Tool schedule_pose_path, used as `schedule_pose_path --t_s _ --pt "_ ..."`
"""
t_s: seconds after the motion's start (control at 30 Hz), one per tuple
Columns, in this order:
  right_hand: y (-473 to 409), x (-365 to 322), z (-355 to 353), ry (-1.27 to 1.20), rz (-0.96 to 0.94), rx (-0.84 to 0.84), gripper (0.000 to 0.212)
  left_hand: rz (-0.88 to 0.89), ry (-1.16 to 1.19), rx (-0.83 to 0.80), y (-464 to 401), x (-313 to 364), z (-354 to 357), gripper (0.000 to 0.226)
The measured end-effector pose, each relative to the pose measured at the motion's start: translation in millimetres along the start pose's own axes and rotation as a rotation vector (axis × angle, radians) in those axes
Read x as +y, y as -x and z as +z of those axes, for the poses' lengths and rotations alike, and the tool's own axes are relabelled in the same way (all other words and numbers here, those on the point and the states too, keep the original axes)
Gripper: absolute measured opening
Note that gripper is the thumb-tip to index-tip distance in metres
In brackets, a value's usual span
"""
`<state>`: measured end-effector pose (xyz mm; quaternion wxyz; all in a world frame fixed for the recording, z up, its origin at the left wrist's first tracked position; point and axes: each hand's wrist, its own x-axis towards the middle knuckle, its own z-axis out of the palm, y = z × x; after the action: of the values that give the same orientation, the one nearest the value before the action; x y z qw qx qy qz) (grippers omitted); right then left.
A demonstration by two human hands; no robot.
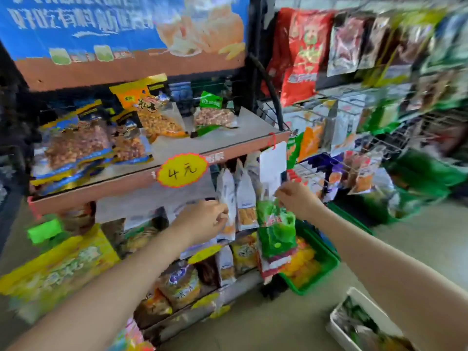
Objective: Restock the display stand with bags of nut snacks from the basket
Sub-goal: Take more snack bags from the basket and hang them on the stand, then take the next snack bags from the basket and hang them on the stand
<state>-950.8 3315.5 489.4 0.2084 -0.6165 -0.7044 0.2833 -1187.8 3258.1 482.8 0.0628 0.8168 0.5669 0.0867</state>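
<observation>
The left hand (206, 219) pinches a white snack bag (226, 198) standing upright on the middle shelf (141, 198). Just to its right, the right hand (296, 198) grips a green nut bag (277, 231) by its top, hanging lengthwise beside that row.

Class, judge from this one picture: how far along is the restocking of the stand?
Done: nut bags already lie on the top shelf. In hand: the right hand pinches a green snack bag by its top, while the left hand grips a white bag on the second shelf. Left: the white basket on the floor still holds bags.
</observation>
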Motion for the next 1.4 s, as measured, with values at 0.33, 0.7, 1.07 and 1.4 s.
schedule_pose_path --t_s 0.33,0.7,1.07,1.4 --pt "160 295 -98 0.354 0.484 0.045 0.026 0.268 -0.073 -0.421 -99 240 166 0.026" --pt "232 490 -91 0.255 0.915 -0.053 0.019 0.413 -0.055 -0.799 -199 393 336 0.024" --pt "186 725 30 -0.099 1.191 -0.128 0.013 0.282 -0.080 -1.064 -283 425 618 0.024" --pt "155 912 200 -0.235 1.350 -0.151 0.031 0.163 -0.046 -1.115 -272 444 868 0.040"
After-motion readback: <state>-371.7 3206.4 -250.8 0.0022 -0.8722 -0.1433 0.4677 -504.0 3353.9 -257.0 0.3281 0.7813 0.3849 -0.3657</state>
